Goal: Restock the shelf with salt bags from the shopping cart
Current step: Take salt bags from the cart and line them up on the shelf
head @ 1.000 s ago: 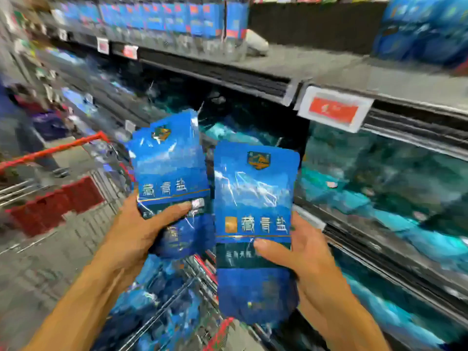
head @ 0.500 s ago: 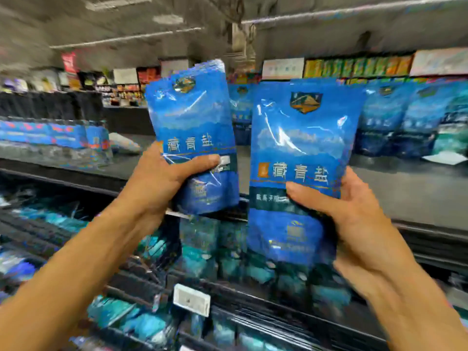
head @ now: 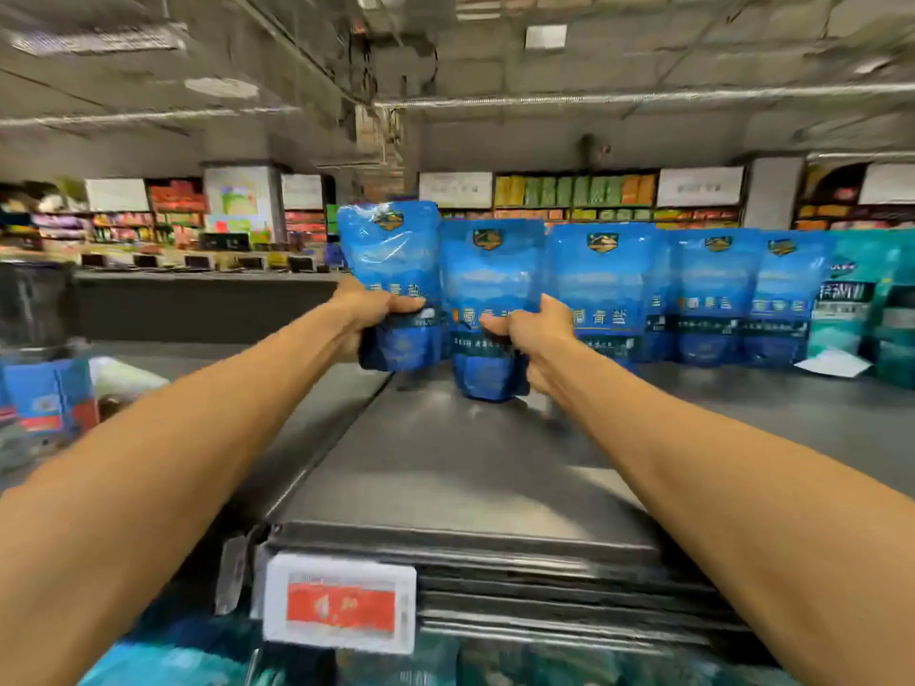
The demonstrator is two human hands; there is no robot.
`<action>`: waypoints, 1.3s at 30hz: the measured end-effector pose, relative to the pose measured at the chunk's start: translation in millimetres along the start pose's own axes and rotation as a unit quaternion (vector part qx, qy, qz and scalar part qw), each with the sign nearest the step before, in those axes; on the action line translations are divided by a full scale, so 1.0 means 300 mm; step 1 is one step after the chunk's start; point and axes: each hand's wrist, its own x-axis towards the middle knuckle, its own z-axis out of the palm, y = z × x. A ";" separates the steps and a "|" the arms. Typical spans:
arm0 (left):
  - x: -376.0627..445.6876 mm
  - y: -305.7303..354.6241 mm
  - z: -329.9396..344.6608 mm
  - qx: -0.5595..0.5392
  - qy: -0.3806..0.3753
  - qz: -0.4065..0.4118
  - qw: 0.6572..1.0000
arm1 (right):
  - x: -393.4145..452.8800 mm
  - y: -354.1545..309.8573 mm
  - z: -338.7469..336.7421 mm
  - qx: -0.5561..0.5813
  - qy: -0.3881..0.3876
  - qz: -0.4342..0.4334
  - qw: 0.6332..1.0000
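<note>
My left hand [head: 369, 314] grips a blue salt bag [head: 391, 259] upright, held slightly above the dark top shelf [head: 460, 462]. My right hand [head: 532, 339] grips a second blue salt bag [head: 490, 274] whose bottom edge sits at or just over the shelf surface. Both arms reach far forward. To the right, a row of matching blue salt bags [head: 703, 294] stands upright at the back of the shelf. The shopping cart is out of view.
Teal packets [head: 866, 304] stand at the row's right end, with a white paper [head: 834, 363] lying in front. A red and white price tag [head: 341, 604] hangs on the shelf's front edge. Blue boxes [head: 47, 393] sit at the far left.
Both hands have carried their bags up from beside the cart and forward over the top shelf, close to the standing row. My view has lifted from the lower shelves to the top one.
</note>
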 end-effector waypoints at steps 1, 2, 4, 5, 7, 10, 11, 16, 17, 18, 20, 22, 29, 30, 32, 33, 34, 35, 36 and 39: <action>0.037 -0.020 0.002 0.003 0.008 0.006 1.000 | 0.042 0.020 0.023 -0.005 0.012 0.003 1.000; 0.068 -0.042 0.003 0.006 0.020 0.013 1.000 | 0.081 0.036 0.039 -0.009 0.025 0.004 1.000; 0.110 -0.089 -0.003 0.020 0.027 0.016 0.999 | 0.129 0.053 0.048 -0.036 0.029 0.002 0.999; 0.130 -0.113 -0.013 0.030 0.007 0.017 0.999 | 0.140 0.054 0.042 -0.073 0.018 -0.005 0.997; 0.163 -0.138 -0.040 0.056 -0.070 0.015 0.996 | 0.151 0.057 0.023 -0.157 -0.003 -0.013 0.987; 0.170 -0.127 -0.075 0.169 -0.163 0.001 0.972 | 0.151 0.084 0.005 -0.209 -0.027 0.035 0.977; 0.165 -0.118 -0.080 0.222 -0.156 0.000 0.963 | 0.144 0.089 0.009 -0.221 -0.019 0.050 0.974; 0.146 -0.114 -0.085 0.328 -0.040 -0.011 0.944 | 0.117 0.075 0.046 -0.370 0.039 0.009 0.928; 0.151 -0.115 -0.086 0.322 -0.036 -0.013 0.946 | 0.114 0.077 0.051 -0.375 0.042 0.000 0.926; 0.154 -0.116 -0.087 0.308 -0.041 -0.014 0.950 | 0.114 0.083 0.055 -0.371 0.047 -0.006 0.927; 0.158 -0.122 -0.089 0.279 -0.054 -0.013 0.959 | 0.124 0.088 0.062 -0.352 0.050 -0.011 0.935; 0.167 -0.127 -0.085 0.255 -0.054 -0.009 0.965 | 0.151 0.088 0.068 -0.338 0.046 0.002 0.940; 0.245 -0.151 -0.011 0.229 -0.046 -0.007 0.972 | 0.277 0.101 0.094 -0.278 0.063 0.050 0.957; 0.258 -0.151 0.001 0.228 -0.048 -0.007 0.972 | 0.298 0.102 0.092 -0.262 0.055 0.059 0.962; 0.287 -0.153 0.013 0.225 -0.055 -0.010 0.973 | 0.339 0.107 0.094 -0.213 0.023 0.083 0.973; 0.300 -0.154 0.016 0.224 -0.059 -0.009 0.973 | 0.359 0.112 0.094 -0.203 0.016 0.084 0.976; 0.306 -0.157 0.020 0.225 -0.061 -0.008 0.973 | 0.369 0.115 0.092 -0.214 0.017 0.086 0.973; 0.311 -0.160 0.022 0.227 -0.058 -0.007 0.972 | 0.382 0.119 0.091 -0.239 0.029 0.085 0.967; 0.315 -0.162 0.023 0.228 -0.053 -0.006 0.972 | 0.387 0.119 0.088 -0.265 0.041 0.080 0.960; 0.311 -0.171 0.023 0.238 -0.034 -0.008 0.971 | 0.372 0.116 0.099 -0.264 0.002 0.086 0.961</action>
